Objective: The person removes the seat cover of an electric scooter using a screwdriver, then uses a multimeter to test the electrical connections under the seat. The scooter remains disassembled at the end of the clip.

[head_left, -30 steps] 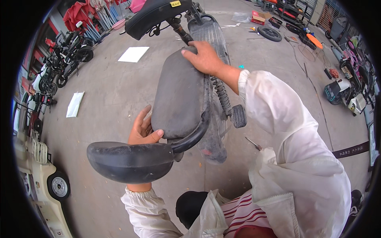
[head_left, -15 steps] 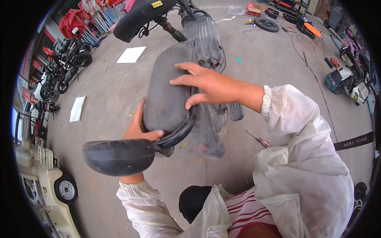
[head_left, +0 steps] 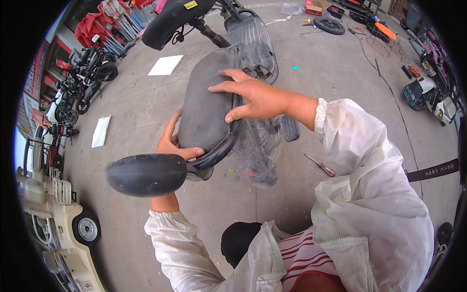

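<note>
A dusty dark scooter (head_left: 250,44) stands before me, with a long padded rear seat (head_left: 204,97), a curved black tube (head_left: 219,151) and a rounded black backrest (head_left: 143,177). My left hand (head_left: 172,148) grips the seat's lower left end, its thumb near the tube and part of it hidden by the backrest. My right hand (head_left: 255,100) lies across the seat's right side, fingers spread. A black front saddle (head_left: 170,19) is above. A screwdriver (head_left: 321,165) lies on the ground right of the scooter.
Parked two-wheelers (head_left: 87,82) and a cream vehicle (head_left: 63,228) line the left. White sheets (head_left: 165,65) lie on the concrete. At back right are a loose tire (head_left: 329,26), tools and an orange stool (head_left: 386,31); more scooters (head_left: 428,82) stand at the right.
My right hand has moved down from the seat's front end to its middle, fingers spreading. The seat and backrest appear a little higher and further left; my left hand stays at the seat's end.
</note>
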`<state>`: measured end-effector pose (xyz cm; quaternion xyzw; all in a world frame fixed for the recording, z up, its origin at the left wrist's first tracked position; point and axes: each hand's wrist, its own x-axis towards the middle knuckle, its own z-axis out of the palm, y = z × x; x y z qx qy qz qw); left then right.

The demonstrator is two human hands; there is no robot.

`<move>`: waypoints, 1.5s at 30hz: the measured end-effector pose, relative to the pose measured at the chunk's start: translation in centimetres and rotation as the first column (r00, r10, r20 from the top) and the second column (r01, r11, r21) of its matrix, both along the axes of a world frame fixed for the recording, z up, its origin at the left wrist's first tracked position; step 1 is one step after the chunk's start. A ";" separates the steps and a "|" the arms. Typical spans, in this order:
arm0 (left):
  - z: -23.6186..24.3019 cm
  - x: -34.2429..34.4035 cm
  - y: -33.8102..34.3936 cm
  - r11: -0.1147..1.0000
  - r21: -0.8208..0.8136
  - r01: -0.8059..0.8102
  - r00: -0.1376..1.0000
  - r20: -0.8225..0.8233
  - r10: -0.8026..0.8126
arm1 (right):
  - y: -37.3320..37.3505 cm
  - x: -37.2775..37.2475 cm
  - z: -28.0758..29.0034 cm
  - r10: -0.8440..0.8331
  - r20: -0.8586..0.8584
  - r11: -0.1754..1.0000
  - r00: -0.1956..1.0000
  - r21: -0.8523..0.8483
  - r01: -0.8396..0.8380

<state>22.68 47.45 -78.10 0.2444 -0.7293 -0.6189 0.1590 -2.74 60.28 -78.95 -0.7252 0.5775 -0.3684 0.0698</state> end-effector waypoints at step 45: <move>-3.1 2.4 0.9 0.941 0.182 -0.286 0.951 -0.068 0.302 | -12.2 -8.7 -0.9 -0.457 0.059 0.877 0.887 0.196 0.439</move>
